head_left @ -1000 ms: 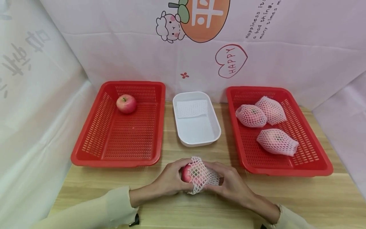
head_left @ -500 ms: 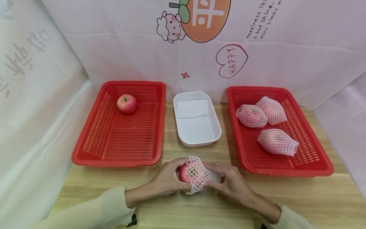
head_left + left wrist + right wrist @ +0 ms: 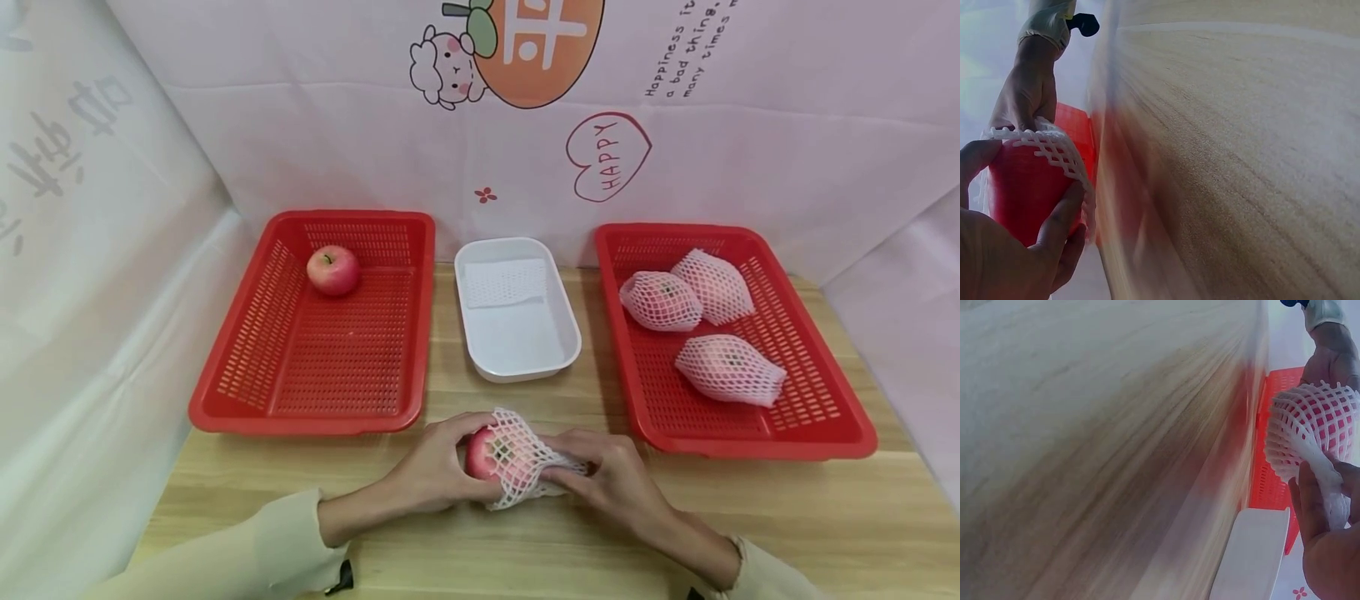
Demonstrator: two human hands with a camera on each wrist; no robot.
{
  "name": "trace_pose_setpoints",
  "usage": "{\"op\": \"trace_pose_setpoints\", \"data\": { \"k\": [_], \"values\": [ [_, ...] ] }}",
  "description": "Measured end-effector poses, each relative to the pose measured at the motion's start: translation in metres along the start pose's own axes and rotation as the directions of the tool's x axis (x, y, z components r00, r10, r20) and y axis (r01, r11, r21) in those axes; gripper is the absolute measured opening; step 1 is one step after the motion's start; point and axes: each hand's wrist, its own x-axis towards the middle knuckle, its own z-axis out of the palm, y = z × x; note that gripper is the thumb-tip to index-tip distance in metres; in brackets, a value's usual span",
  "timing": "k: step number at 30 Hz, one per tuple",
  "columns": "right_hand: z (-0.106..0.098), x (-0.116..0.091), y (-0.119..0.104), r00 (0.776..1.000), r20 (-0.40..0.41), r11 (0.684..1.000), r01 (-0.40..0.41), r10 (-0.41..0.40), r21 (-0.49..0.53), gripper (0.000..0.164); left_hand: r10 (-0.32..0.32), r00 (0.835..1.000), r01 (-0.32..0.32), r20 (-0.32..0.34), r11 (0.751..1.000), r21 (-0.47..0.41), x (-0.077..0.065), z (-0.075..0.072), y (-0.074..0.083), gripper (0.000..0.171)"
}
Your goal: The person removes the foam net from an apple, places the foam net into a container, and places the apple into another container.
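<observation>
From my end: left hand (image 3: 438, 468) has thumb and fingers curled round the bare left end of the apple (image 3: 479, 457); right hand (image 3: 618, 479) pinches the bunched right end of the foam net (image 3: 528, 454). Apple's between the hands, on the near side of the white tray (image 3: 521, 342). Can't tell if it touches the table (image 3: 450, 554).

Risks, as I judge it: too hard a pull on the right could tear strands, or the pinch slips and the net sits lopsided. If the left grip loosens mid-pull, the apple could roll out the net's left mouth. Left fingertips are at that edge, so they could snag it.

Apple looks red at the bare end, paler pink under white mesh. Greenish spot shows through, likely the stem hollow.
</observation>
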Motion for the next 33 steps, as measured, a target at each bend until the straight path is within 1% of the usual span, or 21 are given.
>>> {"op": "trace_pose_setpoints", "data": {
  "k": [3,7,11,14,23,27,33],
  "values": [
    [0.000,-0.001,0.000,1.000,-0.015,1.000,0.027,-0.027,0.006,0.038,-0.004,1.000,0.004,0.005,1.000,-0.009,-0.002,-0.002,0.001,0.084],
    [-0.001,-0.002,0.000,0.999,-0.026,0.999,0.047,-0.047,0.017,0.036,0.013,1.000,-0.013,0.007,1.000,-0.027,-0.004,-0.004,0.002,0.084],
    [-0.003,-0.002,-0.002,0.999,-0.026,0.999,0.045,-0.044,0.030,0.037,0.039,0.999,-0.039,0.016,0.998,-0.045,-0.006,-0.005,0.003,0.083],
    [-0.006,-0.003,-0.004,0.998,-0.030,0.998,0.051,-0.050,0.032,0.038,0.048,0.999,-0.046,0.022,0.997,-0.054,-0.007,-0.006,0.005,0.082],
    [-0.012,-0.003,-0.011,0.998,-0.018,0.998,0.060,-0.060,0.003,0.038,0.074,0.997,-0.072,0.023,0.994,-0.076,-0.014,-0.012,0.009,0.080],
    [-0.020,0.000,-0.019,0.999,0.001,0.998,0.052,-0.052,-0.023,0.039,0.079,0.997,-0.078,0.011,0.995,-0.065,-0.018,-0.016,0.011,0.081],
    [-0.041,0.012,-0.037,0.998,0.058,0.997,0.037,-0.033,-0.061,0.040,0.119,0.993,-0.119,-0.007,0.991,-0.066,-0.028,-0.026,0.018,0.078]
  ]
}}
